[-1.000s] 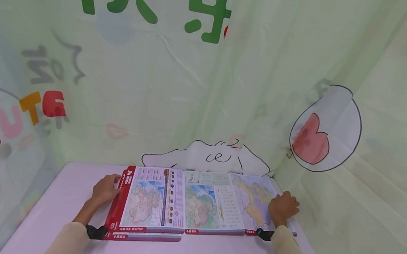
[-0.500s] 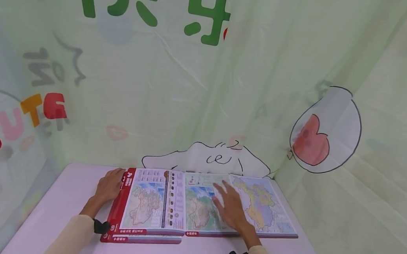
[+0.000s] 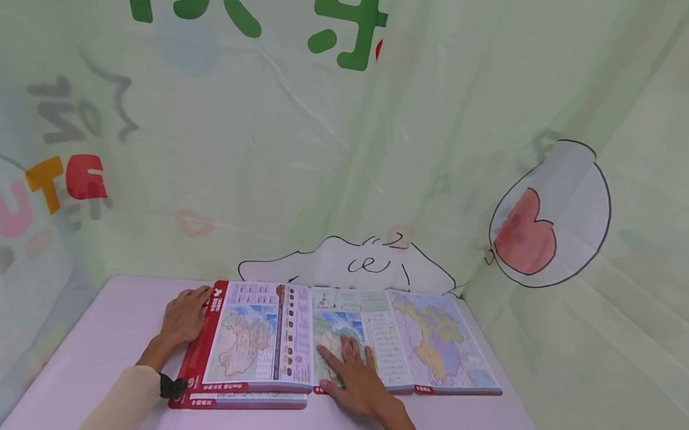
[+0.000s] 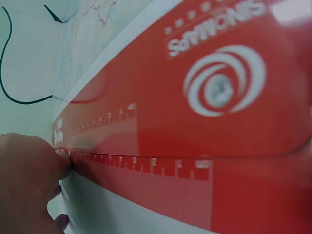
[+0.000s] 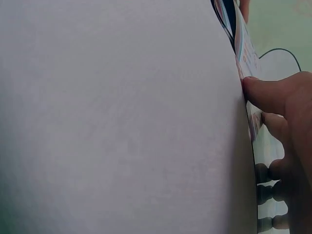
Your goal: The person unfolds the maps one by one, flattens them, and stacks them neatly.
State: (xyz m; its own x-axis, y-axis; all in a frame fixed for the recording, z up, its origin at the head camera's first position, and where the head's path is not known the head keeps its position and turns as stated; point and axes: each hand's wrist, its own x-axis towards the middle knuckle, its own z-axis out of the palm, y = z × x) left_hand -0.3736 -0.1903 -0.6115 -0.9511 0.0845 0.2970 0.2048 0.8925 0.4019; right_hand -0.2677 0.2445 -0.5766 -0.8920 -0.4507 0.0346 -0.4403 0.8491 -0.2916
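Note:
In the head view, a printed folding map (image 3: 383,345) lies spread out in panels, with a red strip (image 3: 201,350) along its left edge. A second, similar map layer (image 3: 256,403) shows beneath the left part. My left hand (image 3: 185,317) rests at that red edge. In the left wrist view, its fingertips touch the side of the red layers (image 4: 161,131), which carry ruler marks. My right hand (image 3: 356,382) lies with spread fingers on the middle panel. The right wrist view shows the thumb (image 5: 265,95) touching the panel's near edge; the other fingers lie over the glossy surface.
Everything lies on a pale pink tabletop (image 3: 119,344). A light green printed curtain (image 3: 291,145) hangs close behind it and along the right side. Another curtain with coloured letters (image 3: 14,205) hangs to the left.
My right hand has moved left from the right-hand panel to the middle one, its fingers spreading, so the right panel is uncovered. My left hand stays at the red edge.

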